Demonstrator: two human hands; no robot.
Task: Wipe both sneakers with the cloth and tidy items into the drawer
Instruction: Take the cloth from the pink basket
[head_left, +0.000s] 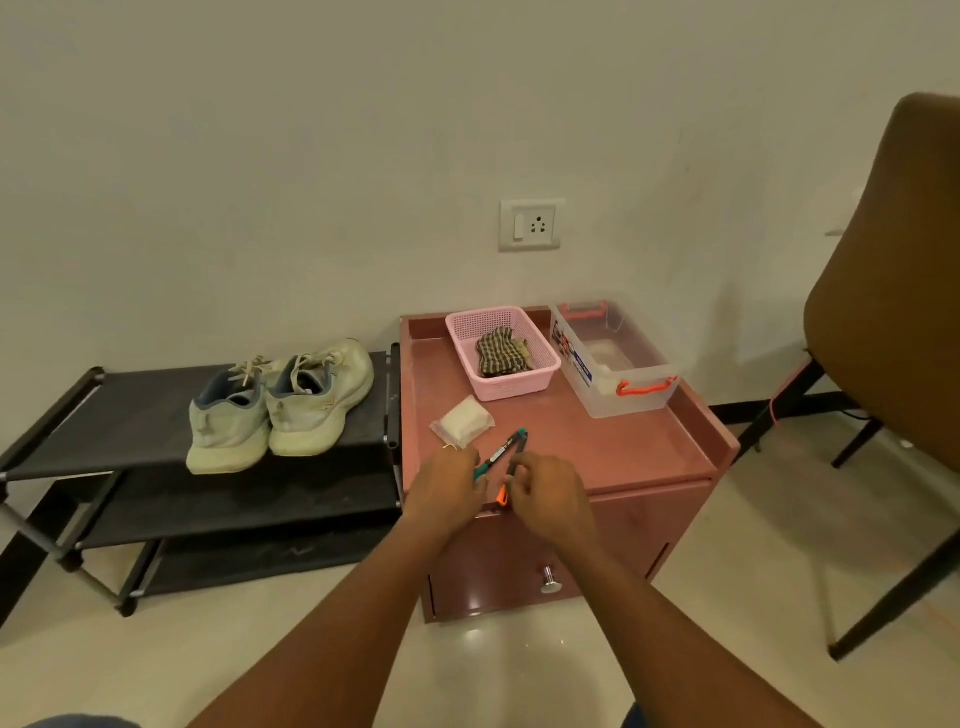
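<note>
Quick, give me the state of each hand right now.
Left hand: closed on the green marker.
Right hand: closed on the orange marker.
Both are over the front edge of the pink cabinet.

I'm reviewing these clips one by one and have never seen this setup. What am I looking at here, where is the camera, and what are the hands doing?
There is no machine: a person wears one wide-angle camera on the head, looking down at their own bare arms. The left hand and right hand each close a grip on a pen: a green pen and an orange-tipped pen. These are over a pink cabinet with its drawer shut. On top sit a pink basket holding a checked cloth, a clear box and a small white packet. Two pale sneakers stand on a black shoe rack to the left.
</note>
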